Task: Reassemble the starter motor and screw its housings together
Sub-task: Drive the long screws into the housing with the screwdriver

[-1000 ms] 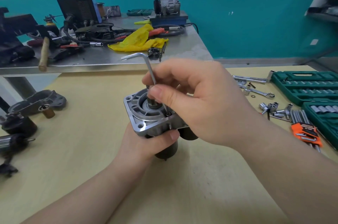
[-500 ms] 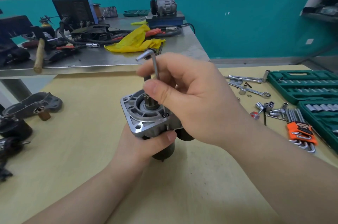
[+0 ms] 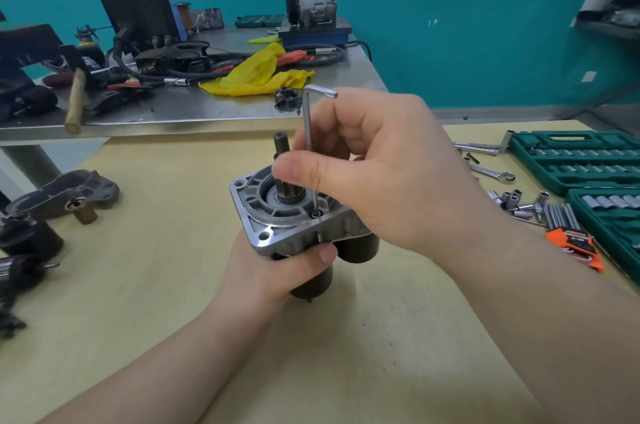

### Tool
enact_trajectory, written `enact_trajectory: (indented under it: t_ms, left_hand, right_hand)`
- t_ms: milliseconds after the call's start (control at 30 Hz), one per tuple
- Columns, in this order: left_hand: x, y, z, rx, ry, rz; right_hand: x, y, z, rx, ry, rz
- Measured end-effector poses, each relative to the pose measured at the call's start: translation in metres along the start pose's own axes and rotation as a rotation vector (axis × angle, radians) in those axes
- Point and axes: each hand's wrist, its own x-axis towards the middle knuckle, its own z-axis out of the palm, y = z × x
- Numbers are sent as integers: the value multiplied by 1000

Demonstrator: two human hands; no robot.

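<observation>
No readable brand anywhere; the orange hex key holder (image 3: 575, 243) has print on it but it's too blurry to make out. The left hand (image 3: 277, 267) grips the starter motor (image 3: 277, 212) from below, thumb curled over the silver flange, holding it upright just above the tan worktop (image 3: 138, 302). The right hand (image 3: 374, 167) pinches a hex key (image 3: 309, 146) between thumb and fingers, tip sitting in a screw (image 3: 316, 214) on the flange. That hand hides the flange's far right side, and the motor's dark body is mostly covered. Green socket cases (image 3: 581, 160) are cut off at right, black parts (image 3: 27, 243) at left. Behind sits a cluttered steel table (image 3: 214, 104) against a teal and white wall (image 3: 467, 42).
</observation>
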Motion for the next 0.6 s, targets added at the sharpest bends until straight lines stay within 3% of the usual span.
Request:
enact_trajectory:
  t_ms: [267, 500, 600]
  left_hand:
    - [0, 0, 0, -13, 2, 6]
    - [0, 2, 1, -31, -15, 11]
    - [0, 2, 1, -26, -18, 19]
  right_hand:
    - [1, -3, -15, 70, -186, 6]
    - [-1, 1, -6, -8, 14, -31]
    - [-1, 4, -5, 79, -38, -18]
